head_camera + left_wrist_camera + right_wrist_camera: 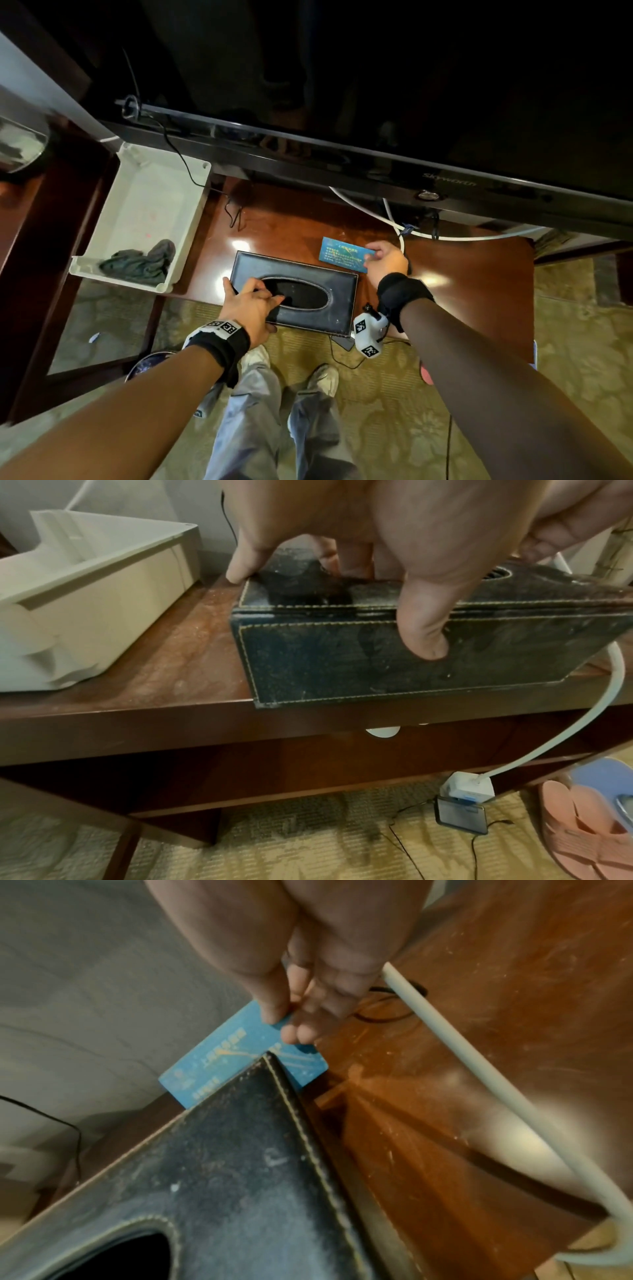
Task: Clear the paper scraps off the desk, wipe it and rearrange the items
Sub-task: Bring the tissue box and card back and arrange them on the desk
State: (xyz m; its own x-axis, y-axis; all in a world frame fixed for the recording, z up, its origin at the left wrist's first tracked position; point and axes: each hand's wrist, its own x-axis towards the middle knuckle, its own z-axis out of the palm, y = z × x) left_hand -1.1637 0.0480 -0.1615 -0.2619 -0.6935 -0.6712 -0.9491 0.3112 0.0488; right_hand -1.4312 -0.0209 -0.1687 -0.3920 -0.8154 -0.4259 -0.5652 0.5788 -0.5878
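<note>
At the near left end of the black tissue box [308, 270], the left grip [251, 305] was clamped on that box. Its thumb [424, 642] pressed against the stitched near side, while the fingers curled over the top. Some reached the oval opening, and one fingertip [240, 572] hooked at the far left corner.

Just past the box's far right corner, the right grip [385, 260] pinched a blue card [342, 255] by its right end, between thumb and fingertips. Whether the card touched anything below it could not be told.

The box itself sat at the front edge of the reddish wooden surface [462, 274], its dusty top facing up. Left of the box stood a white plastic tray [191, 219], close to it but apart, with a crumpled grey cloth [140, 262] in its near end. Beyond the box, a dark television [342, 161] spanned the back, and a white cable [445, 236] ran from under it past the right grip.

Below the box, on the patterned carpet [394, 428], lay a white adapter [469, 791] with a small dark device [460, 818] just beside it. Pink slippers [589, 831] lay further to the box's right.
</note>
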